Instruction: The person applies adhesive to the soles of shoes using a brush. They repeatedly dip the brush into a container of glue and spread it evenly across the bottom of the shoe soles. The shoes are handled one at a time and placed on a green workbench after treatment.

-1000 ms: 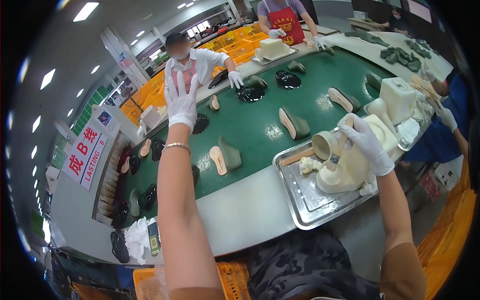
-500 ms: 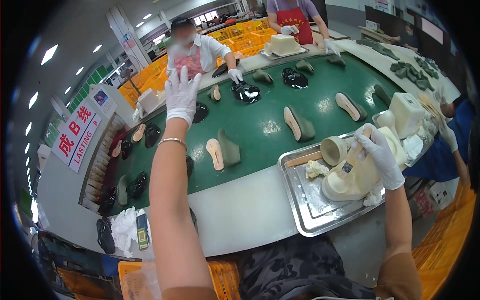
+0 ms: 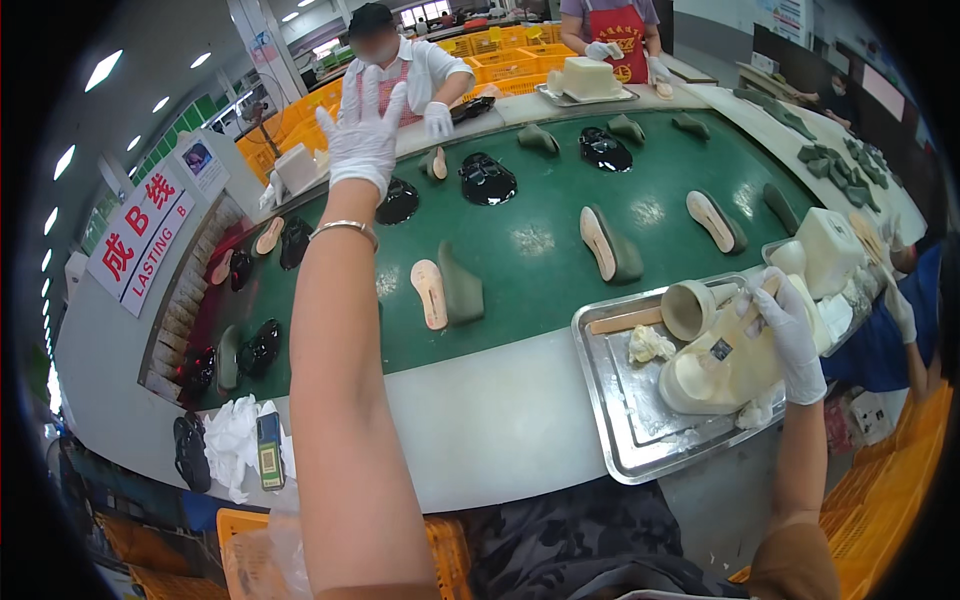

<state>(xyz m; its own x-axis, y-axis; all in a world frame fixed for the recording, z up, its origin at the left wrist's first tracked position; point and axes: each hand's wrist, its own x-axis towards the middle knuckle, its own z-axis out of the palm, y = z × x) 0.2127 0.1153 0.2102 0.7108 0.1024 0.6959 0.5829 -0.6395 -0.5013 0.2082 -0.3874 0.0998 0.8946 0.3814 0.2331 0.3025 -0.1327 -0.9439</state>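
My left hand (image 3: 362, 150), in a white glove, is raised over the far left edge of the green work surface, fingers spread and holding nothing. My gloved right hand (image 3: 795, 345) is closed on a wooden-handled brush (image 3: 768, 287), whose lower end is hidden at a cut-open cream plastic jug (image 3: 690, 388). The jug lies in a metal tray (image 3: 615, 435) beside a cream cup (image 3: 684, 312), a flat wooden stick (image 3: 625, 321) and a crumpled whitish wad (image 3: 650, 344). Green shoe lasts with tan insoles (image 3: 430, 290) lie left of the tray.
Shiny black shoe uppers (image 3: 488, 180) stand farther back. Across the table are a co-worker in a checked apron (image 3: 400, 95) and another in a red apron (image 3: 622, 40). A phone (image 3: 270, 450) and white cloths (image 3: 232, 440) lie near left. Orange crates (image 3: 450, 545) stand below.
The co-worker's gloved hand has left a black shoe upper and drawn back. The view has shifted slightly. My left hand remains raised and my right hand stays at the jug.
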